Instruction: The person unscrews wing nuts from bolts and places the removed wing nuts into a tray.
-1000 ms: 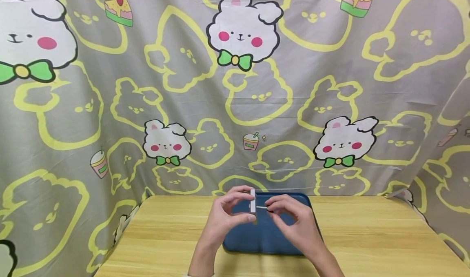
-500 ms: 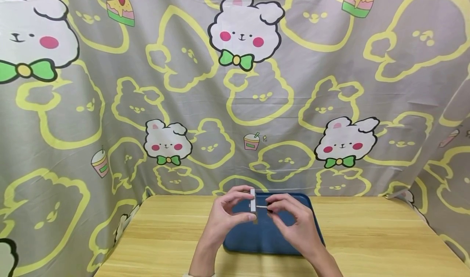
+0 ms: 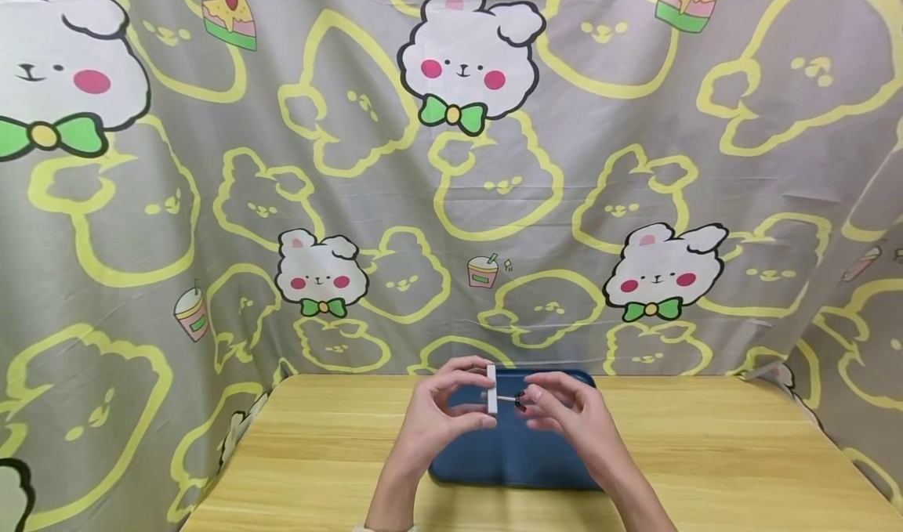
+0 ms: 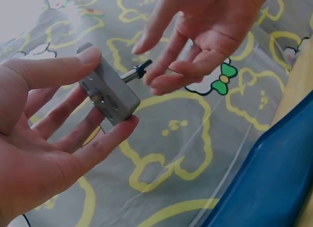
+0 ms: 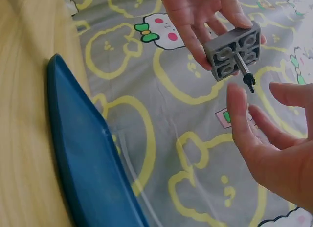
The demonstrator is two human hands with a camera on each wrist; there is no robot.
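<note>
My left hand [image 3: 436,410] grips a small grey rectangular block [image 4: 115,92] by its ends, thumb on one and fingertips on the other. Round recesses show in the block's face in the right wrist view. From the middle of that face sticks a thin metal rod [image 5: 242,65] with a black pronged tip [image 5: 249,81]. On the opposite face a small round end pokes out, seen in the left wrist view. My right hand [image 3: 582,422] is beside the black tip, thumb and fingers spread apart and slightly bent, with nothing pinched between them.
Below both hands a blue tray [image 3: 515,461] lies on the light wooden table [image 3: 317,446]. A grey curtain [image 3: 423,211] printed with cartoon bears hangs right behind the table and along its sides.
Fingers of my right hand, earlier pinched at the rod's black tip, have spread and come off it. The block in my left hand has shifted slightly right.
</note>
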